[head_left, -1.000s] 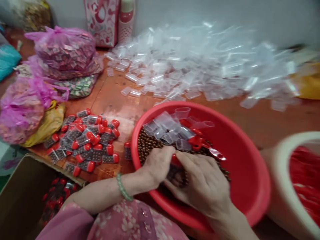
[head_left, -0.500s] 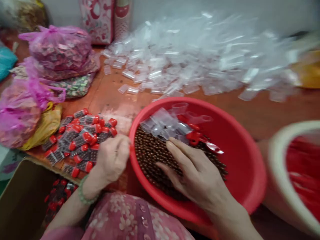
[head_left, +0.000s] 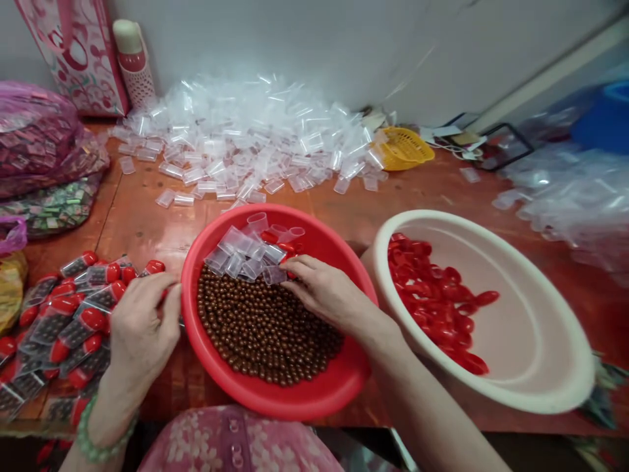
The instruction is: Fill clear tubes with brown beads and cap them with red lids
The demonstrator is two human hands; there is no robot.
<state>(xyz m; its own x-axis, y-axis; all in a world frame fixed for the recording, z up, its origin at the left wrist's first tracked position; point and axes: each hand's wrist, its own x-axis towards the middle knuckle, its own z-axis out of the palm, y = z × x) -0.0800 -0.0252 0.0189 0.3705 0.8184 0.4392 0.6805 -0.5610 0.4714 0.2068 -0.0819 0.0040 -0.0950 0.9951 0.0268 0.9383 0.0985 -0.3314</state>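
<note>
My right hand (head_left: 322, 288) reaches into the red basin (head_left: 275, 410), its fingertips closed at the end of a small clear plastic case (head_left: 274, 275). Beside it, more clear cases (head_left: 238, 244) lie heaped on brown round beads (head_left: 265, 328), which fill the basin's near part. Red plastic pieces (head_left: 289, 248) show partly behind the fingers. My left hand (head_left: 145, 321) is curled with thumb against fingers at the basin's left rim. A bit of red shows in its grip; the rest is hidden. Left of it lie bead-filled cases with red caps (head_left: 81, 321).
A white basin (head_left: 545, 393) with red caps (head_left: 432, 301) stands to the right. Along the wall spreads a large pile of clear cases (head_left: 255, 144), with a yellow basket (head_left: 405, 149) at its end. Bags (head_left: 37, 137), a patterned tote (head_left: 81, 59) and a flask (head_left: 132, 65) stand left.
The view has swung right, bringing the white basin fully in. My right hand has closed its fingers at a clear case; before, they were spread over the beads. My left hand remains curled by the rim.
</note>
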